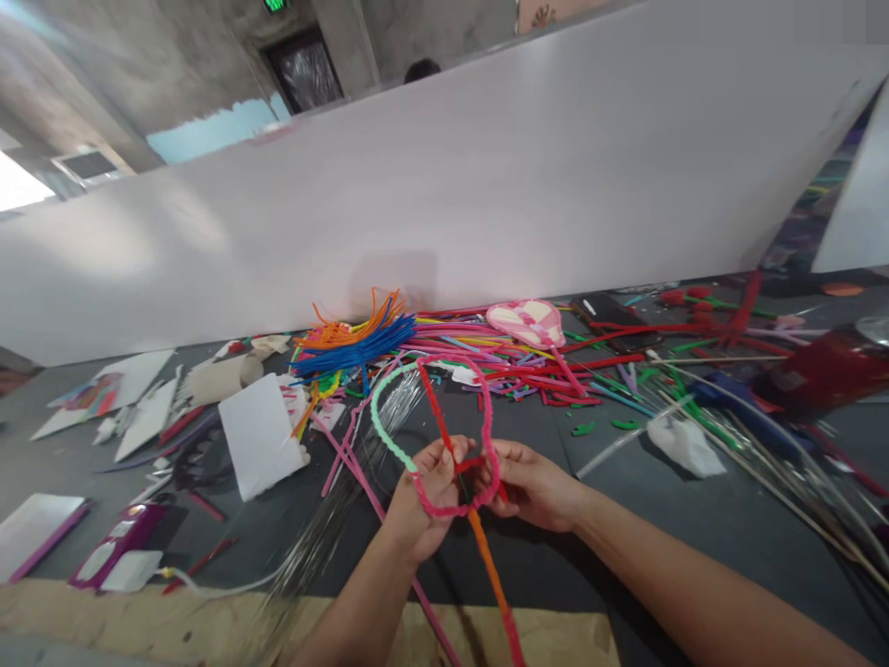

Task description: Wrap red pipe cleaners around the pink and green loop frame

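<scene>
Both my hands meet above the dark table (625,519) and pinch a bent pipe-cleaner shape (479,408). It has a pink loop, a pale green arc on the left and a red stem through the middle. My left hand (427,491) grips the loop's lower left. On the loop's right side, my right hand (532,482) pinches the red crossing. An orange-red stem (496,584) hangs down from the loop toward me.
A heap of coloured pipe cleaners (361,343) lies behind the hands, with a pink heart-shaped piece (529,321) further right. White cards (260,435) and a paper tube sit at left. Thin sticks (750,435) spread at right. A white board (444,204) walls the back.
</scene>
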`<state>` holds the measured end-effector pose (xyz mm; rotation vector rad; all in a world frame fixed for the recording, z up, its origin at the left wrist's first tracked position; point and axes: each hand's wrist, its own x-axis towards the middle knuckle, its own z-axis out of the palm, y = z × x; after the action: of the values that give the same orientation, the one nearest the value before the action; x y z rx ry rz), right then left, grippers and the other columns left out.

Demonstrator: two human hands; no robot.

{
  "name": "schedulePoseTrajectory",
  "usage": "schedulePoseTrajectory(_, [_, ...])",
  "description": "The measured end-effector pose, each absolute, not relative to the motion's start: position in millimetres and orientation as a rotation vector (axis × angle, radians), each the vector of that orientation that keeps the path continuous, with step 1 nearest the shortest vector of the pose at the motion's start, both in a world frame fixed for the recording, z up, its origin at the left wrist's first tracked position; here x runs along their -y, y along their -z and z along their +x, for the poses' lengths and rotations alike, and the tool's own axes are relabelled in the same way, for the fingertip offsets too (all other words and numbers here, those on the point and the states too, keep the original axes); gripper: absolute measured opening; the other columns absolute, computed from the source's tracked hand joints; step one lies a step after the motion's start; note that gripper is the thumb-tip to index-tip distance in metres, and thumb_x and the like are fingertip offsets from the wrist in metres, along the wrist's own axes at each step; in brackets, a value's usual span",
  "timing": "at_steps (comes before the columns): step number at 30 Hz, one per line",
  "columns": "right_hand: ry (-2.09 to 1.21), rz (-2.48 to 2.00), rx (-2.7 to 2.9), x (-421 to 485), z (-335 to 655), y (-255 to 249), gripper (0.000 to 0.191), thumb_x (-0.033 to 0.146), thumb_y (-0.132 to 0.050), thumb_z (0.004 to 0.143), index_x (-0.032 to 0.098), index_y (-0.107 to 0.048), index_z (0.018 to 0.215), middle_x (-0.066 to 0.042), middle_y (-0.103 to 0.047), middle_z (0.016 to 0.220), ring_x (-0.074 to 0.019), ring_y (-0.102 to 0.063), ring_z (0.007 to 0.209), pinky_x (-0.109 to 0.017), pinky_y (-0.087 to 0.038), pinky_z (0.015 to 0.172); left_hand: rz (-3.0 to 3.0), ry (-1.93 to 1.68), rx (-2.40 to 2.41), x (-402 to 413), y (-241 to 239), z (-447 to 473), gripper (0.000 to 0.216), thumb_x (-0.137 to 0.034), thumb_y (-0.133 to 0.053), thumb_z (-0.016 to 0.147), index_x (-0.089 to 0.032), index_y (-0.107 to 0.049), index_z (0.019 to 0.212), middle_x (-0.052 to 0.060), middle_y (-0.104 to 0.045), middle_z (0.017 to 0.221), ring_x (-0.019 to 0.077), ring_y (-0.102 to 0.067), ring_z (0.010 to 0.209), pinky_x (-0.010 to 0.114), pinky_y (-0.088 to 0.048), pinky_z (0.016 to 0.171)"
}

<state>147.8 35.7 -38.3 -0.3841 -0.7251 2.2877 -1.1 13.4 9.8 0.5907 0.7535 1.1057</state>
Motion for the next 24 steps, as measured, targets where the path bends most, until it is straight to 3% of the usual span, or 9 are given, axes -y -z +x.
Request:
schedulePoseTrajectory(2, [-2.280, -0.410, 0.707, -37, 148, 40, 0.029, 0.036, -0.074, 0.071, 0.014, -0.057, 0.073, 0.002, -0.057, 0.053, -0.0039, -0.044, 0.041, -0.015, -0.027, 0.040, 0.618, -1.164, -0.804, -15, -10, -2, 0.021, -0.028, -0.074, 0.070, -0.015, -0.058, 0.075, 0.001, -0.059, 0.082, 0.0130, -0.059, 0.076, 0.024, -0.047, 0.072])
schedulePoseTrajectory(11, [-2.348, -0.458, 0.549, -31, 141, 41, 0.026, 0.032, -0.074, 0.072, 0.014, -0.057, 0.079, 0.004, -0.056, 0.049, -0.0026, -0.044, 0.036, -0.012, -0.026, 0.037, 0.683, -1.137, -0.877, -18, -5, -4, 0.022, -0.033, -0.072, 0.073, -0.013, -0.063, 0.079, 0.001, -0.062, 0.069, 0.0111, -0.059, 0.064, 0.021, -0.048, 0.062])
schedulePoseTrajectory(19, [-2.332, -0.525, 0.571, -31, 140, 36, 0.026, 0.034, -0.073, 0.072, 0.015, -0.056, 0.075, 0.002, -0.058, 0.051, -0.0038, -0.045, 0.039, -0.014, -0.028, 0.040, 0.686, -1.152, -0.846, -20, -1, -8, 0.021, -0.020, -0.080, 0.061, -0.013, -0.064, 0.073, 0.001, -0.064, 0.071, 0.0121, -0.061, 0.066, 0.023, -0.048, 0.066])
schedulePoseTrajectory(24, [-2.061, -0.723, 0.667, -43, 147, 34, 0.025, 0.037, -0.072, 0.071, 0.018, -0.056, 0.078, 0.005, -0.051, 0.059, -0.0059, -0.044, 0.048, -0.017, -0.032, 0.045, 0.748, -1.110, -0.917, -22, 2, -13, 0.021, -0.027, -0.078, 0.064, -0.013, -0.064, 0.074, 0.001, -0.061, 0.067, 0.0104, -0.056, 0.062, 0.022, -0.043, 0.063])
